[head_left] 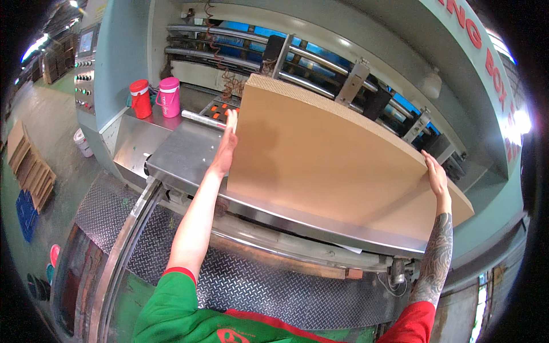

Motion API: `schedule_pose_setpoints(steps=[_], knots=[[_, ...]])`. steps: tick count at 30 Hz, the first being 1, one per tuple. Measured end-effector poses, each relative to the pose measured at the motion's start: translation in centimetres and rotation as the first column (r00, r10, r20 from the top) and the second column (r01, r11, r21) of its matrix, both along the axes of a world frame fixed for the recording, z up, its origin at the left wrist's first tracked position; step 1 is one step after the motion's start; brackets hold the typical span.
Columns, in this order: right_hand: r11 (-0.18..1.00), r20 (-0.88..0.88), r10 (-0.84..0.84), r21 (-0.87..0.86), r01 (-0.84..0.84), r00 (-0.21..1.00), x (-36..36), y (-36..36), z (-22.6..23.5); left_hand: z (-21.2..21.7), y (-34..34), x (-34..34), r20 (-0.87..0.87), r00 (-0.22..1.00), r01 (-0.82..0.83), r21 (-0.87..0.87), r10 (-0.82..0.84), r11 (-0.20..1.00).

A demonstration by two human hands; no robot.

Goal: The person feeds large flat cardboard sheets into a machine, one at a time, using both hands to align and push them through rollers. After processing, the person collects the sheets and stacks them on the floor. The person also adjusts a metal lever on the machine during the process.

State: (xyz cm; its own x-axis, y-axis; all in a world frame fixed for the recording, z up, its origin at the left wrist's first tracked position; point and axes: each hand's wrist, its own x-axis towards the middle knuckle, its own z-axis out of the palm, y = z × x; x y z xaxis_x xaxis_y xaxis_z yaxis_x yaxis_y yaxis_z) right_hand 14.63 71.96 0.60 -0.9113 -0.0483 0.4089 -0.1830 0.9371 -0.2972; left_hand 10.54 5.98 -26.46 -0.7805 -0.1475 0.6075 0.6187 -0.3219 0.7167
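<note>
A thick stack of brown cardboard sheets point(331, 154) lies on the steel feed table point(183, 154) of a large machine. My left hand point(227, 143) presses flat against the stack's left edge, fingers straight and pointing away from me. My right hand point(436, 174) rests against the stack's right edge, fingers extended. Both arms reach forward from the lower edge; the right forearm is tattooed. Neither hand closes around anything.
A red jug point(140, 98) and a pink jug point(168, 97) stand on the machine's ledge at the left. A control panel point(84, 68) sits further left. Diamond-plate flooring point(257, 286) lies below the table. Flat cardboard stacks point(31, 168) lie on the floor at far left.
</note>
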Motion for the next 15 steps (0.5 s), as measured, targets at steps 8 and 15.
schedule_pose_setpoints(steps=[8, 15], knots=[[0.996, -0.041, -0.033, 0.086, 0.036, 0.999, 0.1, 0.2, -0.1, 3.6, 1.8, 2.7, -0.075, 0.973, -0.228, -0.179, 0.218, 0.957], [0.999, 0.005, -0.039, -0.007, 0.039, 0.999, 0.3, -0.4, 0.1, 2.6, 1.5, 2.3, 0.071, 0.991, -0.099, -0.212, 0.116, 0.972]])
